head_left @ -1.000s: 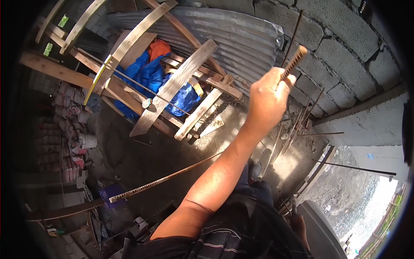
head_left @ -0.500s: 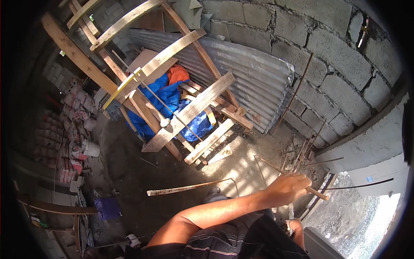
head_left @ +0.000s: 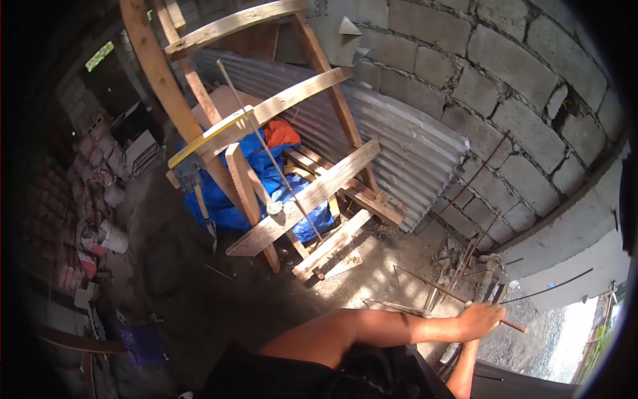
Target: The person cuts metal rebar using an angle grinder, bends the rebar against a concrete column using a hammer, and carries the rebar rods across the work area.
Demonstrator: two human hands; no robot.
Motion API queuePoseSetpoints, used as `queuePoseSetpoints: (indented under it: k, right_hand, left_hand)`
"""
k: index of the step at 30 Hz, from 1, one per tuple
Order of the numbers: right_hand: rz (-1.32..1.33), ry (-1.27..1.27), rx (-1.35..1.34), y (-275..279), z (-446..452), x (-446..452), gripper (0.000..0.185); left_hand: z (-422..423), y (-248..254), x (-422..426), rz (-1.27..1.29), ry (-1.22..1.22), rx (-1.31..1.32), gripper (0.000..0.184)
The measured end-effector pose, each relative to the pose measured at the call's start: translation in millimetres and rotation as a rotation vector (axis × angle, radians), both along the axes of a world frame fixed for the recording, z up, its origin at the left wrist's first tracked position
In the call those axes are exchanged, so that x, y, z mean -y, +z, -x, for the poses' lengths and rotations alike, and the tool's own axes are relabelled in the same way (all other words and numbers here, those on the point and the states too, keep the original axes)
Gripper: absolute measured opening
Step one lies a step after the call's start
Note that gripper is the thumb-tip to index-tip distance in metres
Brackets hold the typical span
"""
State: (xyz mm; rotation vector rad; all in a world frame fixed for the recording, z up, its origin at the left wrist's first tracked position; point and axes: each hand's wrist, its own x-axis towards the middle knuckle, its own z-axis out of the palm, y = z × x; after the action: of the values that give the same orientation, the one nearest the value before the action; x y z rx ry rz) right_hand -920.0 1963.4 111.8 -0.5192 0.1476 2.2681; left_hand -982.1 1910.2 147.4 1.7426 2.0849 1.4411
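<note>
Rust-brown ribbed steel rod (head_left: 514, 325) sits clasped in your left hand's (head_left: 482, 322) grip, below and right of the grey corrugated metal sheet (head_left: 405, 143). You've lowered it, so your right forearm (head_left: 464, 370) meets it; I cannot tell your hidden right hand's grip.

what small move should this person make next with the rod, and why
Perhaps slide the left hand farther along the rod for better balance: it grips near one end, with a longer stretch sticking out on the other side.

Room between bent rebar (head_left: 432, 284) and timber frame (head_left: 327, 184)
</note>
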Motion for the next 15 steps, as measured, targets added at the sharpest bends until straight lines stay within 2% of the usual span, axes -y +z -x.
queuePoseSetpoints:
  k: [1,2,3,5,6,8,9,10,11,12,13,14,15]
  right_hand:
    - [0.213,-0.147,-0.236,20.2,7.9,23.3,0.037]
    - [0.343,-0.234,-0.395,34.5,15.2,43.5,0.037]
    - [0.422,-0.275,-0.487,45.5,22.1,59.6,0.037]
    - [0.483,-0.264,-0.502,49.8,44.2,79.3,0.037]
    - [-0.051,-0.003,0.111,44.8,52.6,76.3,0.038]
    - [-1.169,0.54,1.279,32.7,59.9,42.8,0.042]
    - [-1.482,0.581,1.311,2.0,58.7,3.3,0.042]
    - [-1.574,0.662,1.247,-15.2,62.5,-17.9,0.049]
    - [-1.685,0.528,1.412,16.8,78.1,13.4,0.046]
    - [-1.809,0.641,1.354,8.2,86.3,-4.5,0.046]
    - [-1.838,0.633,1.339,0.9,95.0,-9.8,0.047]
    - [-1.67,0.707,1.291,30.0,108.6,21.2,0.048]
    - [-1.745,0.643,1.251,10.8,117.5,11.5,0.046]
  left_hand:
    - [-7.7,-12.2,-1.5,-0.003,0.019,0.048,0.046]
    - [-16.6,-19.8,3.8,0.01,0.074,0.003,0.076]
    - [-21.9,-17.1,16.8,-0.11,0.181,-0.005,0.095]
    - [-22.1,4.4,71.3,0.027,0.105,-0.006,0.099]
    - [-28.6,-13.3,82.4,-0.065,-0.103,0.221,0.097]
    - [-16.4,9.2,128.9,0.316,-0.457,0.141,0.073]
    - [-6.1,3.6,148.2,0.043,-0.683,0.018,0.042]
    - [8.7,1.7,170.8,-0.243,-0.9,-0.117,0.051]
    - [44.2,52.3,223.5,-0.082,-1.105,0.427,0.056]
    - [81.2,97.2,259.6,0.309,-1.117,0.402,0.046]
    - [112.0,120.7,294.1,0.299,-1.121,0.356,0.048]
    - [134.3,136.0,322.3,0.165,-0.985,0.471,0.037]
    - [153.5,149.1,343.0,0.04,-0.846,0.578,0.028]
